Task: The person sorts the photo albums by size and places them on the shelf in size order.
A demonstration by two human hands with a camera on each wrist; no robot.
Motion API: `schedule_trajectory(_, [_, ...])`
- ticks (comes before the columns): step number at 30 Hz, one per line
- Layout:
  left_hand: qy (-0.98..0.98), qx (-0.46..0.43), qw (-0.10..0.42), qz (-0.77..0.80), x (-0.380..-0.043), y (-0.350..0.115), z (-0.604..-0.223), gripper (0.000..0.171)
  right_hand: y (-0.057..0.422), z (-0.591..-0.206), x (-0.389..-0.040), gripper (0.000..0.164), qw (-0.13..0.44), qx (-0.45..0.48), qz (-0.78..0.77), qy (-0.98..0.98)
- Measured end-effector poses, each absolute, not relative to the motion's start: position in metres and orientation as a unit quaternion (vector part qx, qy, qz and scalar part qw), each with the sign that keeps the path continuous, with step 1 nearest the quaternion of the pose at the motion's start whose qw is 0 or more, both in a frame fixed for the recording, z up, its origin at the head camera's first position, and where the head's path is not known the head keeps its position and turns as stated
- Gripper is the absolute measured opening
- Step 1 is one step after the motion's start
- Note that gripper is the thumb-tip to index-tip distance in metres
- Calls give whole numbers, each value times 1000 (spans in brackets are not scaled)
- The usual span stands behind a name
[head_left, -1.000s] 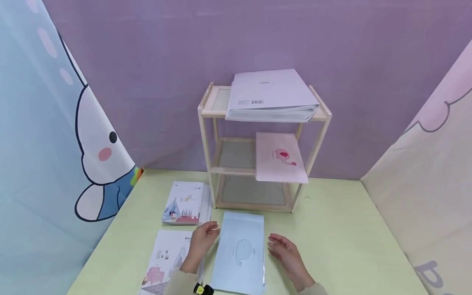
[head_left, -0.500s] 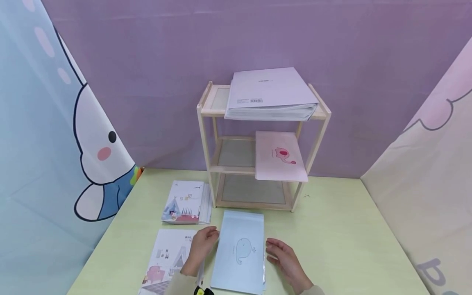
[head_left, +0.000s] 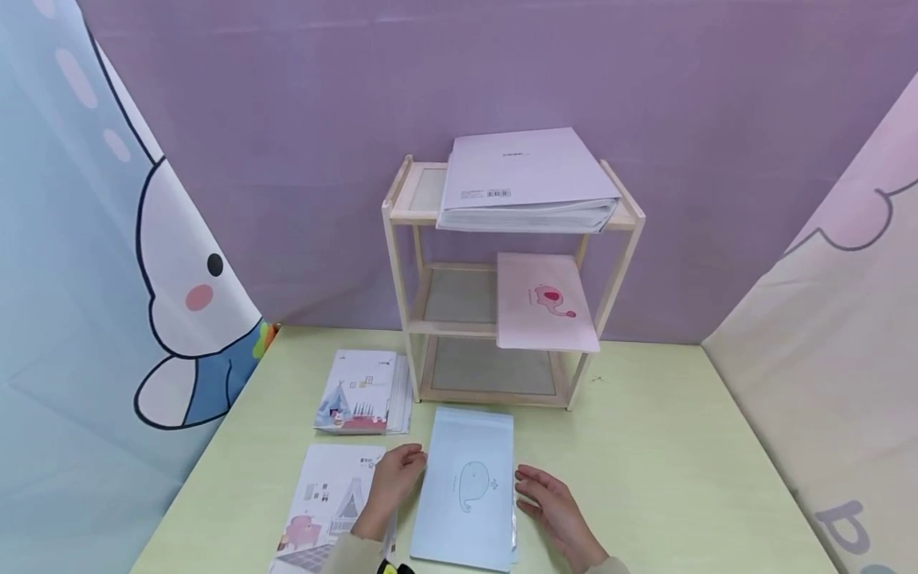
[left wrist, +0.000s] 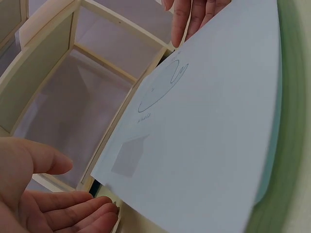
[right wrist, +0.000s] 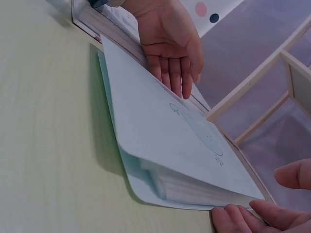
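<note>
A light blue folder (head_left: 466,526) with a whale drawing lies flat on the table between my hands. White sheets show between its covers in the right wrist view. My left hand (head_left: 392,488) is at the folder's left edge, and its straight fingers (right wrist: 170,75) reach down along that side. At the opposite edge is my right hand (head_left: 555,510), thumb raised away and fingers (right wrist: 238,216) loosely extended against or just beside the cover's edge. Neither hand grips anything. In the left wrist view, my left thumb (left wrist: 51,160) stands apart from the fingers.
Behind the folder stands a three-tier wooden rack (head_left: 423,328). A thick white folder (head_left: 527,171) rests on its top, and a pink elephant folder (head_left: 531,319) juts from the middle shelf. Two stacks of books, one far (head_left: 358,391) and one near (head_left: 315,510), lie left.
My right hand has shifted slightly left, closer to the folder's edge. My left hand and the folder stay nearly where they were; the head view has tilted a little.
</note>
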State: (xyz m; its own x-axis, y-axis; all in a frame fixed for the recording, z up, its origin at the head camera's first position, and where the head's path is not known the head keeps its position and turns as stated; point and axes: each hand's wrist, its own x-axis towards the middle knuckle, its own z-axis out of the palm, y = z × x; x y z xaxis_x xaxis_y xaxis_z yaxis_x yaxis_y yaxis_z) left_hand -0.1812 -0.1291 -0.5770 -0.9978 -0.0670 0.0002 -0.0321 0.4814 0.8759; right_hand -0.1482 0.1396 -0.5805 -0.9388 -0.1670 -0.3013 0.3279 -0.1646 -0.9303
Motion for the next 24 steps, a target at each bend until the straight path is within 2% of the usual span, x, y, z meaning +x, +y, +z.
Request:
schedule_trajectory(6, [-860,40,-3,-508,-181,-127,-580,31,142,-579,-147,52,172,56,-761,623])
schedule_trajectory(13, [-862,46,1,-505,-180,-125,-582,30,146,-578,-144,54,180,51,-770,610])
schedule_trajectory(24, [-857,73,-5,-511,-173,-124,-585,28,151,-579,-138,47,203,58,-780,589])
